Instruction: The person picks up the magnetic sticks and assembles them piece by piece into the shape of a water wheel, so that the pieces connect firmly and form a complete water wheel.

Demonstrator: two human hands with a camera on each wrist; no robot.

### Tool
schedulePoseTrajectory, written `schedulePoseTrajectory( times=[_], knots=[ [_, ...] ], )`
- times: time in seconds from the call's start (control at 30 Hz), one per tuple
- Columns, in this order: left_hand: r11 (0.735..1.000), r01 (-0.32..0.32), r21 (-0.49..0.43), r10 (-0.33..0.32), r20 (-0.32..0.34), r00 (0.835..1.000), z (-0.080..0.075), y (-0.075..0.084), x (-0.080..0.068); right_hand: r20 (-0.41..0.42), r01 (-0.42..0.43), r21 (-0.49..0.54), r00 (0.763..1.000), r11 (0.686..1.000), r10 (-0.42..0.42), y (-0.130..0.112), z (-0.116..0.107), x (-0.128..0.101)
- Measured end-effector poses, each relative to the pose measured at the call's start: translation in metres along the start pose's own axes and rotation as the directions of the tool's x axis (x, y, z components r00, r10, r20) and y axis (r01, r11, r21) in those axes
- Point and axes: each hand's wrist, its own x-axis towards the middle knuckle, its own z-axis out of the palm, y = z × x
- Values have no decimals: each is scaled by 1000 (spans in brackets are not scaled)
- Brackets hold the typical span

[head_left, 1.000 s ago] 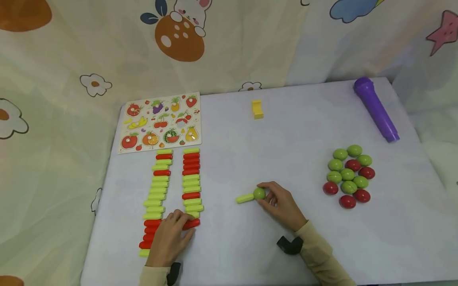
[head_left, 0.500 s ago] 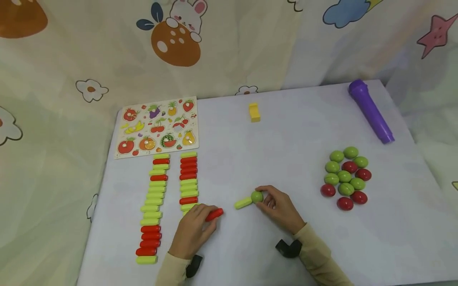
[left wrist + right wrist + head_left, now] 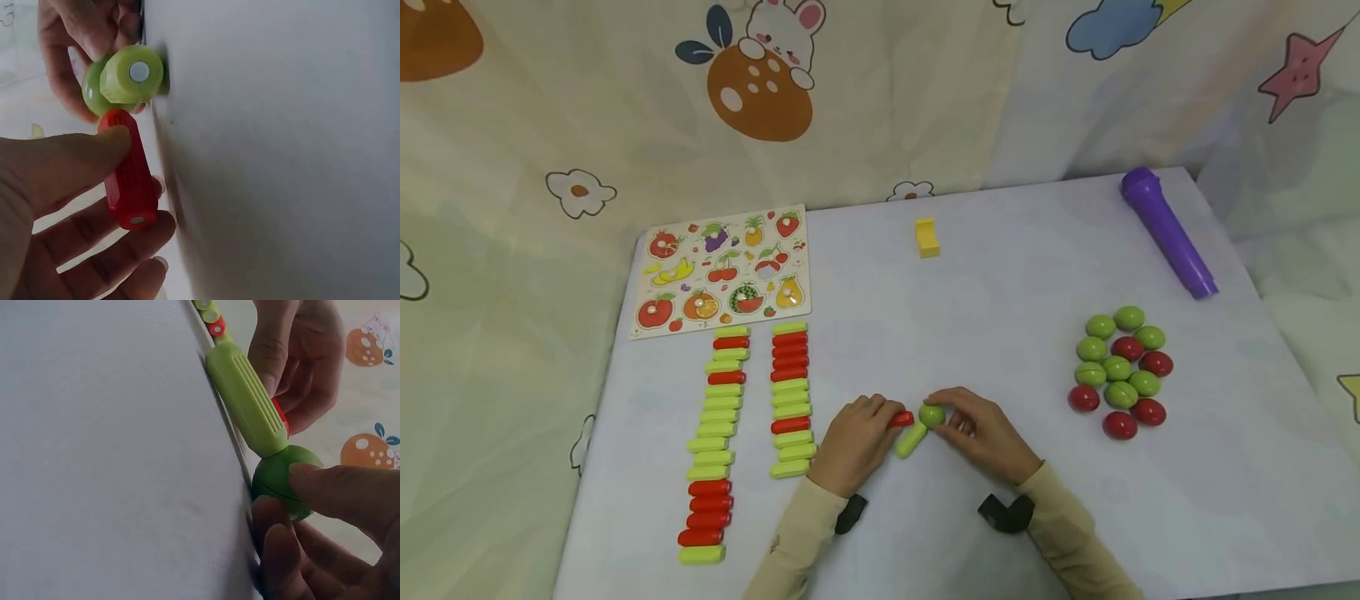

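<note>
My left hand (image 3: pixel 856 440) pinches a red magnetic rod (image 3: pixel 130 178) between thumb and fingers; a pale disc shows in its end. My right hand (image 3: pixel 988 435) pinches a green ball (image 3: pixel 932 416) from the right. A light green magnetic rod (image 3: pixel 245 397) joins that ball end-on and points toward the near left, low over the white table. The red rod's far end lies right beside the ball; whether they touch I cannot tell.
Two columns of red and light green rods (image 3: pixel 717 429) lie at left, below a fruit puzzle board (image 3: pixel 730 327). Several green and red balls (image 3: pixel 1117 367) cluster at right. A purple microphone-shaped toy (image 3: pixel 1168 233) and a small yellow block (image 3: pixel 927 238) lie farther back.
My left hand has taken a red rod from the bottom of the second column and carried it right, to the ball. The green rod has swung toward the near side; my right hand keeps hold.
</note>
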Motion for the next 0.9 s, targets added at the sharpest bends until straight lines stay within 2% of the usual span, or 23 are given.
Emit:
schedulePoseTrajectory(
  times=[0.2, 0.3, 0.4, 0.47, 0.53, 0.67, 0.73, 0.9],
  knots=[
    [1000, 1, -8, -1, -9, 1000, 3, 1, 2, 52, 33, -15, 998, 999, -32, 6, 0, 5],
    [999, 20, -41, -21, -15, 1000, 3, 1, 1, 60, 42, -18, 997, 999, -40, 5, 1, 9],
    [994, 62, -91, -63, -18, 998, 5, 4, 1, 40, 22, -35, 999, 999, -20, 1, 6, 13],
    [988, 95, -121, -98, -22, 995, 6, 6, 1, 2, -8, -112, 1000, 994, 8, -3, 11, 14],
    [983, 126, -131, -131, -31, 991, 7, 8, 2, -35, -38, -230, 999, 973, 31, -6, 16, 14],
    [977, 165, -136, -173, -50, 984, 10, 10, 2, -74, -36, -440, 997, 897, 4, -11, 25, 12],
    [974, 174, -143, -183, -52, 982, 11, 10, 1, -69, -9, -472, 997, 882, -26, -13, 26, 12],
    [972, 186, -145, -194, -42, 980, 14, 10, 1, -47, 9, -485, 998, 874, -36, -16, 25, 13]
  ],
)
